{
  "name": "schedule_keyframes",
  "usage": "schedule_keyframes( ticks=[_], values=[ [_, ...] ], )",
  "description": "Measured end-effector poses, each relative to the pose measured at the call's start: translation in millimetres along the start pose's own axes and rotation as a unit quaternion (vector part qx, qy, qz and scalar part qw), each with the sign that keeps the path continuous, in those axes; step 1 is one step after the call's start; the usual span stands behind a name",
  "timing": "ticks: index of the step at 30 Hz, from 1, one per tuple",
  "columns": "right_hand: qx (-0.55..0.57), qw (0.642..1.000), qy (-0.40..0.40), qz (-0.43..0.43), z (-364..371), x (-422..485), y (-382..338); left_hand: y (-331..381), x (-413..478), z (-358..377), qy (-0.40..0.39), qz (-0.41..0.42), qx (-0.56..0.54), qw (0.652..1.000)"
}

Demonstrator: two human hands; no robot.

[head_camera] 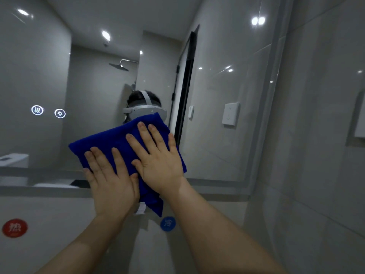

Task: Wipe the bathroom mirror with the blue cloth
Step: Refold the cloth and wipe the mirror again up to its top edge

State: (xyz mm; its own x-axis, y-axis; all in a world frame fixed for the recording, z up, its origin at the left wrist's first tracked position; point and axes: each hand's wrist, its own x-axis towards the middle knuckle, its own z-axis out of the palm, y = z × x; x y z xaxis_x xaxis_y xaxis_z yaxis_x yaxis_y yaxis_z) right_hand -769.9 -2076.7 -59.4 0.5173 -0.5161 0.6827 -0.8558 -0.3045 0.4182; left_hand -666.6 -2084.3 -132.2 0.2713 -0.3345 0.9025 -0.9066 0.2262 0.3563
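Two bare forearms reach up from the bottom edge toward a bathroom mirror (98,86). Both hands lie flat, fingers spread, palms pressing one blue cloth (118,143) against the glass near the mirror's lower edge. Neither hand grips it. The left hand (110,180) covers the cloth's lower left part. The right hand (158,159) sits higher, on its right half, its thumb touching the left hand's index finger. The cloth spreads out above and to the left of the fingers; its long axis tilts from lower left up to upper right, and one corner hangs down below the mirror's edge. A small white tag (141,209) shows beside that corner. Below the mirror, on the wall, are two round stickers: one red sticker (14,228) far left, one blue sticker (167,224) just under the hanging corner. Two lit round icons (48,112) glow on the glass, left of the cloth.
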Motion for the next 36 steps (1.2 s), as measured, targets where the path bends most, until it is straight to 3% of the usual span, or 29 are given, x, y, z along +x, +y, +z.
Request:
schedule_keyframes(
  ticks=[13,19,31,36],
  values=[
    [0.006,0.999,-0.001,0.054,17.4,-67.4,81.1,82.2,-34.6,39.0,-0.026,0.040,0.008,0.999],
    [0.045,0.989,-0.017,0.143,27.1,-105.6,114.5,117.5,-42.7,50.2,-0.065,0.153,0.042,0.985],
    [0.140,0.930,-0.012,0.339,34.2,-113.4,104.4,119.3,4.4,38.9,-0.102,0.399,0.075,0.908],
    [0.186,0.884,0.015,0.429,17.0,-88.4,106.2,133.9,58.1,22.5,-0.088,0.509,0.123,0.848]
  ],
)
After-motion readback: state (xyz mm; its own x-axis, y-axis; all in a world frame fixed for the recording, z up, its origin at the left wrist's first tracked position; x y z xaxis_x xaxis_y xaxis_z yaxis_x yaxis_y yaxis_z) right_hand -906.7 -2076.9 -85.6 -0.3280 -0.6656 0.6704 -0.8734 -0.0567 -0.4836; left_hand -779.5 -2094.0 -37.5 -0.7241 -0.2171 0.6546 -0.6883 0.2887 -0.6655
